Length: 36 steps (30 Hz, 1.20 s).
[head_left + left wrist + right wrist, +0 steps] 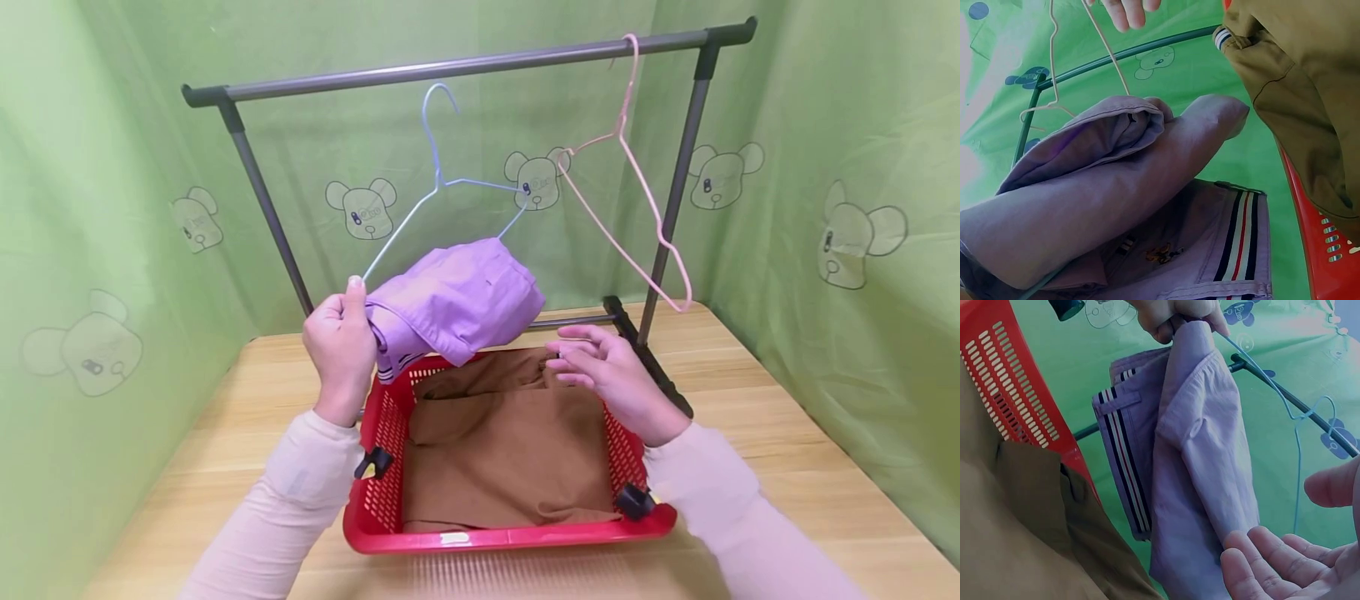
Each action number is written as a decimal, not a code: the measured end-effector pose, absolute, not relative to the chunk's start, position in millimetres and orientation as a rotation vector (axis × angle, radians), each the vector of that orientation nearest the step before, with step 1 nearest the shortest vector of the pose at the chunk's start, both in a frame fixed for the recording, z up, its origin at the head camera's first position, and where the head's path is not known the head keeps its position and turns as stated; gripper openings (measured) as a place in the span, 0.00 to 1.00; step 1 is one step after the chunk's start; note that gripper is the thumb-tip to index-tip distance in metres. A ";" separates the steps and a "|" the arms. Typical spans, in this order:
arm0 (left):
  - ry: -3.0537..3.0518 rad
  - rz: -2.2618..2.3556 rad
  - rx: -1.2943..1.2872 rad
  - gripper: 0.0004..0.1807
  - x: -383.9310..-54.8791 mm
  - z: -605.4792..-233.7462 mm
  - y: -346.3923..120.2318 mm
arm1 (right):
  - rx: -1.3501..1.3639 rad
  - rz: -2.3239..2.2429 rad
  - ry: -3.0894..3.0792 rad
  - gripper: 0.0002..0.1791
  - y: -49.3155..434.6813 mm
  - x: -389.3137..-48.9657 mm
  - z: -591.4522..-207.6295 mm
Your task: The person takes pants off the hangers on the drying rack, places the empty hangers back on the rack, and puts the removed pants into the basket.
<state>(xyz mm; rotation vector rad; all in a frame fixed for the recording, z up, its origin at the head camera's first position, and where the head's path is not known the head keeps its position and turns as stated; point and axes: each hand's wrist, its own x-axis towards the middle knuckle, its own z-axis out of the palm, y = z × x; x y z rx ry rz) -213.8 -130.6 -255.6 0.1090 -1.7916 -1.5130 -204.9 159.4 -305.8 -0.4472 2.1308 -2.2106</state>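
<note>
Free room for my right hand [611, 375] over the basket's [517, 539] near part; purple cloth [465, 296] blocks far left, pink hanger [661, 229] and post [685, 167] far right.

We see purple cloth [1129, 169] filling the middle, with one part rolled like a fat tube. Below the tube, we see black, white and red stripes [1239, 234] and a tiny brown picture [1163, 254]. At the right, brown cloth [1304, 94] hangs by a red basket [1300, 215] with little holes. Up top, we spot the right hand's [1125, 14] fingers, well apart from the purple cloth. Behind, we find a pale hanger [1110, 55], a dark bar [1166, 41] and a green curtain [1210, 75] with a bear drawn on it.
</note>
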 end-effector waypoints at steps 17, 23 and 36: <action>-1.775 -1.526 0.124 0.27 -213.6 -252.9 -127.5 | -0.321 -2.221 1.918 0.18 129.9 -214.0 -311.6; -1.769 -1.514 0.120 0.27 -214.8 -253.0 -126.7 | -0.284 -2.183 1.869 0.19 123.4 -216.8 -312.2; -1.783 -1.512 0.109 0.27 -213.0 -250.0 -124.5 | -0.214 -2.216 1.754 0.10 115.0 -222.6 -313.3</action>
